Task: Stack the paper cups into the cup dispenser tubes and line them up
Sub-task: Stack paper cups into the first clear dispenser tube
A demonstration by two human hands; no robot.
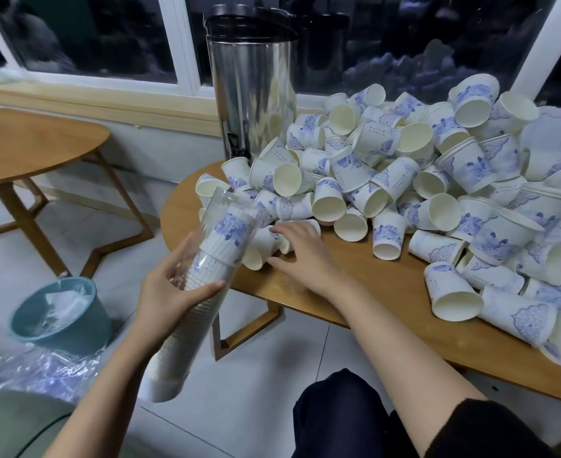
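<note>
Steadiness matters: left hand (170, 294) grips the tilted dispenser tube (226, 223); right hand (302, 251), spread and empty, should pinch one paper cup (257, 247).

Left hand (170, 292) grips a clear dispenser tube (219, 233), tilted and packed with stacked cups. Right hand (305, 252) lies flat, fingers (280, 230) touching loose paper cups (404, 180) heaped across the wooden counter (388, 312). Steel urn (249, 94) behind, teal bin (61, 312) on the floor.

Steel urn (251, 90) stands; blue bin (61, 314) looks plastic-lined.
</note>
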